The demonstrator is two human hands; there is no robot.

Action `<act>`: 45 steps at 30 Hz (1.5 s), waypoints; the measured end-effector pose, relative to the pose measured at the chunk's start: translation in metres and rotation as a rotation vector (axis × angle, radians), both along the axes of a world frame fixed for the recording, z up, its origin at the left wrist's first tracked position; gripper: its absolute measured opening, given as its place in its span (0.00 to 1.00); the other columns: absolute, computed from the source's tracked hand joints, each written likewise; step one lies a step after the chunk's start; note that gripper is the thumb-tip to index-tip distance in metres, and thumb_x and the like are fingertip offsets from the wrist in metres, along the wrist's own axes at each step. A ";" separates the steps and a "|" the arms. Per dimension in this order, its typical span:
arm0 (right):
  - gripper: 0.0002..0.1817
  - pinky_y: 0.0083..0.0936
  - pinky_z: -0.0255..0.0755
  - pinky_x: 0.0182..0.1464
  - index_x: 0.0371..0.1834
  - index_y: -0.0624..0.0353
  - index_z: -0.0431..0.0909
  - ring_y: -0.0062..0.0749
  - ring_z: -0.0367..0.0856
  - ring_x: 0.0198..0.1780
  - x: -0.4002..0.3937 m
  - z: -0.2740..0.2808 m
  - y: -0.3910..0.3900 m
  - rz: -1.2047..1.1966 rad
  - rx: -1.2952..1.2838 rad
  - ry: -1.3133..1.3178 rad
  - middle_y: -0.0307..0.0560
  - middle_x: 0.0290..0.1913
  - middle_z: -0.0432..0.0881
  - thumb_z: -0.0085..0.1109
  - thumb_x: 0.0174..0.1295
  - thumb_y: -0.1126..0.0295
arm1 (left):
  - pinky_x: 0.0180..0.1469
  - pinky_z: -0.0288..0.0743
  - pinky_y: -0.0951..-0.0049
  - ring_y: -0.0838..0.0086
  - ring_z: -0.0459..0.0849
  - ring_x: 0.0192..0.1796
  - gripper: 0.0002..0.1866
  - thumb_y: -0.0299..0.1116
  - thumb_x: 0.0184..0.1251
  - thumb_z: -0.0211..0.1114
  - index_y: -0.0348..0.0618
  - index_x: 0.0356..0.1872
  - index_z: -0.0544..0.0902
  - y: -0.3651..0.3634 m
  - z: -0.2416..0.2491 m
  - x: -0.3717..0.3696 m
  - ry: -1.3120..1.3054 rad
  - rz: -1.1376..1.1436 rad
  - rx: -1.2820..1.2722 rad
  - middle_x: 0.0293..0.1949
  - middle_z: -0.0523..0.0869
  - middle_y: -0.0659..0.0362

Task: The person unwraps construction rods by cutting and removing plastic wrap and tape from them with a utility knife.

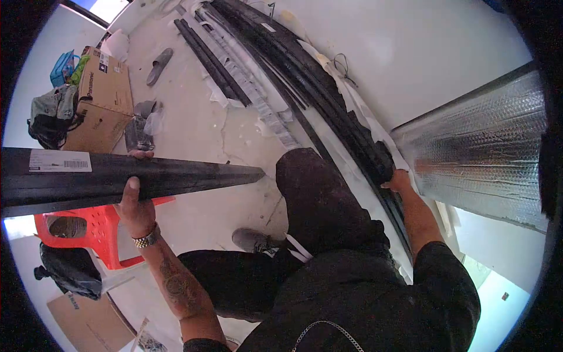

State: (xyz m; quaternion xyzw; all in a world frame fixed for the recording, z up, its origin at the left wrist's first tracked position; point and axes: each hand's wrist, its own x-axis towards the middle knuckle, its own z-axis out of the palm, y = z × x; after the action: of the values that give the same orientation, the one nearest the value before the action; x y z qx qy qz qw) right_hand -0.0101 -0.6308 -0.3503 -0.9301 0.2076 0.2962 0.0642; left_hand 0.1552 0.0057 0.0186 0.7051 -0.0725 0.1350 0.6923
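Left hand: the left hand (136,214) closed around a long, smooth matte-black profile with lengthwise ridges (182,175); thumb on near face, fingertips at far edge.
Profile position: held above the floor, crossing the left side of view, tapering toward the knee.
Sticker: white rectangular barcode label (60,161), stuck flat on the profile.
Right hand: the right hand (402,180) on the edge of a long bundle of glossy, wrinkled black wrapping (316,85); how tightly the grip is closed, can't tell.
Bundle position: along the wall, beside crinkled clear plastic wrap (258,108) and thin dark strips (211,61).
Floor: pale, scuffed, cracked surface (199,126).
Right side: silver foil sheet, dimpled bubble texture (481,152).
Left side: brown cardboard box (105,105), boxy, printed; red molded plastic chair (108,234), partly under the profile in view.
Footwear: grey slipper (159,66) near the box.
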 end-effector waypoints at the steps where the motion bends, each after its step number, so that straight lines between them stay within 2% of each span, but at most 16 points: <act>1: 0.43 0.42 0.77 0.53 0.48 0.69 0.80 0.56 0.82 0.50 0.000 -0.003 -0.004 -0.007 0.011 -0.006 0.65 0.46 0.83 0.81 0.32 0.47 | 0.62 0.72 0.52 0.55 0.82 0.53 0.30 0.38 0.55 0.72 0.35 0.57 0.73 -0.002 0.001 0.000 0.000 0.005 0.001 0.48 0.84 0.46; 5: 0.36 0.40 0.77 0.53 0.45 0.69 0.81 0.56 0.83 0.49 0.012 -0.006 -0.017 0.050 0.111 0.091 0.64 0.45 0.83 0.78 0.36 0.51 | 0.59 0.74 0.54 0.56 0.83 0.52 0.30 0.38 0.54 0.71 0.35 0.56 0.72 -0.008 0.002 -0.001 -0.018 0.006 0.003 0.47 0.83 0.46; 11: 0.25 0.40 0.77 0.53 0.42 0.68 0.82 0.55 0.82 0.49 0.016 0.002 -0.018 -0.097 0.070 0.118 0.64 0.43 0.83 0.68 0.40 0.63 | 0.56 0.76 0.56 0.57 0.83 0.52 0.31 0.35 0.54 0.70 0.36 0.58 0.70 -0.015 0.006 -0.003 -0.018 0.004 -0.012 0.48 0.83 0.45; 16: 0.23 0.47 0.74 0.56 0.46 0.68 0.80 0.62 0.81 0.49 -0.010 -0.070 -0.066 -0.158 0.215 -0.395 0.67 0.43 0.82 0.58 0.45 0.68 | 0.56 0.77 0.55 0.57 0.83 0.52 0.32 0.32 0.54 0.69 0.36 0.60 0.68 -0.009 0.001 -0.003 0.006 0.006 -0.038 0.48 0.83 0.45; 20: 0.26 0.49 0.73 0.56 0.51 0.68 0.77 0.64 0.80 0.49 0.007 -0.033 -0.030 -0.198 0.074 -0.204 0.69 0.44 0.82 0.57 0.46 0.69 | 0.58 0.76 0.54 0.57 0.83 0.53 0.28 0.32 0.55 0.68 0.34 0.57 0.72 -0.012 0.004 -0.005 0.008 0.010 -0.018 0.48 0.83 0.46; 22: 0.25 0.48 0.74 0.54 0.50 0.69 0.76 0.63 0.81 0.48 0.003 -0.033 -0.016 -0.049 -0.007 -0.139 0.68 0.43 0.82 0.57 0.47 0.68 | 0.58 0.75 0.54 0.57 0.83 0.53 0.26 0.32 0.56 0.68 0.33 0.56 0.74 -0.012 0.005 -0.006 0.012 0.020 0.016 0.49 0.83 0.46; 24: 0.21 0.49 0.75 0.52 0.45 0.68 0.75 0.61 0.82 0.47 -0.006 -0.043 -0.011 0.067 -0.066 -0.092 0.67 0.41 0.83 0.58 0.49 0.67 | 0.60 0.74 0.54 0.57 0.83 0.53 0.25 0.34 0.56 0.68 0.32 0.54 0.76 -0.004 0.000 -0.004 -0.012 0.057 0.115 0.49 0.83 0.46; 26: 0.16 0.50 0.74 0.53 0.40 0.68 0.75 0.59 0.82 0.46 -0.014 -0.033 0.000 -0.057 -0.047 -0.259 0.66 0.40 0.82 0.58 0.51 0.68 | 0.61 0.73 0.54 0.57 0.83 0.53 0.26 0.36 0.57 0.67 0.31 0.54 0.76 0.001 -0.001 -0.001 0.006 0.033 0.113 0.50 0.83 0.46; 28: 0.19 0.49 0.73 0.56 0.43 0.68 0.76 0.58 0.81 0.49 -0.015 -0.043 -0.016 -0.020 -0.047 -0.122 0.66 0.44 0.82 0.61 0.53 0.65 | 0.62 0.72 0.55 0.57 0.83 0.53 0.26 0.38 0.58 0.67 0.31 0.55 0.76 0.005 -0.005 0.002 0.051 -0.020 0.073 0.51 0.83 0.46; 32: 0.22 0.47 0.73 0.57 0.46 0.67 0.77 0.57 0.80 0.52 -0.020 0.007 0.006 -0.087 -0.057 -0.142 0.66 0.47 0.81 0.65 0.54 0.60 | 0.68 0.66 0.54 0.56 0.79 0.59 0.29 0.42 0.60 0.67 0.31 0.57 0.76 0.032 -0.016 0.005 0.112 -0.015 0.010 0.55 0.81 0.44; 35: 0.26 0.47 0.73 0.57 0.52 0.63 0.75 0.56 0.80 0.52 -0.045 0.014 0.023 -0.201 -0.106 -0.153 0.63 0.48 0.81 0.67 0.55 0.58 | 0.70 0.63 0.53 0.55 0.77 0.62 0.30 0.44 0.62 0.66 0.31 0.59 0.75 0.049 -0.027 0.008 0.138 0.134 -0.100 0.58 0.80 0.44; 37: 0.27 0.47 0.73 0.57 0.56 0.61 0.72 0.57 0.78 0.54 -0.073 0.003 0.032 -0.274 -0.271 -0.427 0.61 0.51 0.78 0.65 0.56 0.61 | 0.73 0.60 0.52 0.56 0.76 0.64 0.32 0.44 0.63 0.66 0.30 0.62 0.73 0.040 -0.016 0.007 0.168 -0.043 -0.061 0.60 0.78 0.45; 38: 0.27 0.47 0.73 0.57 0.56 0.61 0.72 0.57 0.78 0.54 -0.084 0.012 0.039 -0.284 -0.282 -0.415 0.61 0.51 0.78 0.65 0.56 0.61 | 0.73 0.60 0.52 0.56 0.76 0.64 0.32 0.44 0.63 0.66 0.30 0.62 0.73 0.044 -0.019 0.007 0.180 -0.057 -0.067 0.60 0.78 0.45; 40: 0.28 0.48 0.73 0.58 0.59 0.61 0.69 0.58 0.76 0.57 -0.104 0.031 0.048 -0.566 -0.133 -0.247 0.59 0.55 0.75 0.64 0.56 0.61 | 0.74 0.56 0.52 0.56 0.73 0.67 0.34 0.45 0.65 0.64 0.30 0.65 0.70 0.057 -0.024 0.014 0.162 -0.034 -0.066 0.62 0.76 0.45; 43: 0.27 0.47 0.73 0.58 0.58 0.62 0.70 0.58 0.74 0.59 -0.183 -0.022 0.052 -0.414 -0.101 -0.255 0.61 0.58 0.72 0.64 0.56 0.62 | 0.76 0.53 0.53 0.55 0.69 0.70 0.36 0.47 0.66 0.61 0.29 0.67 0.67 0.054 -0.024 0.011 0.169 0.012 -0.040 0.65 0.73 0.45; 45: 0.41 0.50 0.65 0.66 0.71 0.61 0.57 0.62 0.63 0.68 -0.210 -0.027 0.078 -0.343 -0.105 -0.265 0.67 0.68 0.60 0.65 0.55 0.60 | 0.76 0.52 0.53 0.55 0.68 0.71 0.36 0.47 0.68 0.59 0.29 0.68 0.66 0.069 -0.028 0.015 0.194 0.005 -0.061 0.67 0.71 0.44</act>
State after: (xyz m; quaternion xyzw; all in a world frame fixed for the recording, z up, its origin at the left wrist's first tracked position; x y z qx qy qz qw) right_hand -0.2199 -0.5532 -0.3777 -0.9140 0.3676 0.1449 0.0921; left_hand 0.1706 0.0744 -0.0098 0.6938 0.0008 0.0701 0.7167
